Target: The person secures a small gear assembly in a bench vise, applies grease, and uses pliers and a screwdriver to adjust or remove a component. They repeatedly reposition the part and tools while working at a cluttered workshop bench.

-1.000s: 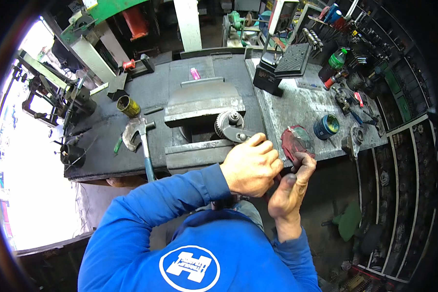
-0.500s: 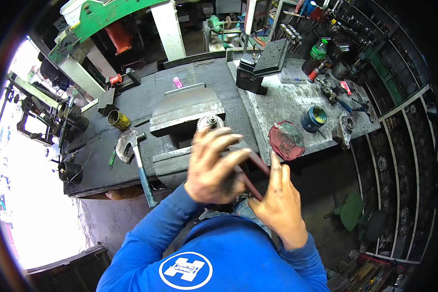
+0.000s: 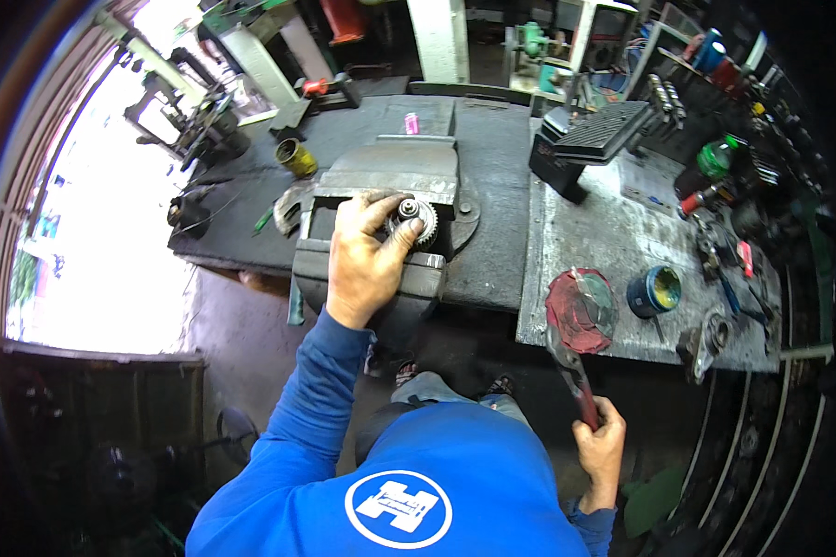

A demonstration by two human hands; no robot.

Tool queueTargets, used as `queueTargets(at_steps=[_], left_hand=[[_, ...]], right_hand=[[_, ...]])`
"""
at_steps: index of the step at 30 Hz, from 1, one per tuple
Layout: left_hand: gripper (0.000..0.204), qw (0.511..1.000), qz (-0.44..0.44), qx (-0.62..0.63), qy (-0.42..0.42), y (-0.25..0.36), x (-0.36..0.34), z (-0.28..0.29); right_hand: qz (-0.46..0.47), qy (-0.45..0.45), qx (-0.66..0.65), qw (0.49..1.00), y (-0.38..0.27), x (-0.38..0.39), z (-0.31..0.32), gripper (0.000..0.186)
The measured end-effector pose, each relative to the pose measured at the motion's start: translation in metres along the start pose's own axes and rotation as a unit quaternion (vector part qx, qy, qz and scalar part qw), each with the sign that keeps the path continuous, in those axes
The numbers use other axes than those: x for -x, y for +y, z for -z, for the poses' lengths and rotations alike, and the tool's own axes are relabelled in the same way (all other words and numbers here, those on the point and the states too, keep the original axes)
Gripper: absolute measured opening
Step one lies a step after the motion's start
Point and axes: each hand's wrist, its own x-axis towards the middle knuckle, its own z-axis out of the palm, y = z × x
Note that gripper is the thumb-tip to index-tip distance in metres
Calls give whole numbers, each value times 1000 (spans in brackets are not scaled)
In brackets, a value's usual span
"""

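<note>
My left hand (image 3: 367,265) is closed on a toothed gear (image 3: 424,227) with a small shaft at its centre, at the jaws of a steel vise (image 3: 385,172); whether the jaws clamp it is hard to tell. Down at the right, beyond the bench's front edge, my right hand (image 3: 601,436) grips long pliers (image 3: 571,371) by their red handles, with the tool's head over a dirty red rag (image 3: 581,297). Beside that rag stands a blue can of grease (image 3: 653,292). Left of the vise lies a hammer (image 3: 290,212), partly hidden.
A yellow tin (image 3: 296,158) sits at the back left. On the metal plate (image 3: 548,241) at right are a black box (image 3: 555,172), a green bottle (image 3: 715,162) and several parts. A dark rack (image 3: 762,436) stands at lower right; machines (image 3: 172,121) crowd the bright left side.
The pliers have swung away from the gear, down and right in my right hand. My left hand has moved forward onto the gear. The whole view has shifted.
</note>
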Motion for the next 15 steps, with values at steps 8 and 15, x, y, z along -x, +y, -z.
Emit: queueTargets(at_steps=[8, 15], left_hand=[[37, 981, 141, -3, 135, 15, 5, -27], [41, 997, 62, 36, -20, 11, -2, -2]], right_hand=[[60, -60, 57, 995, 28, -58, 59, 31], [62, -85, 22, 994, 7, -104, 49, 31]])
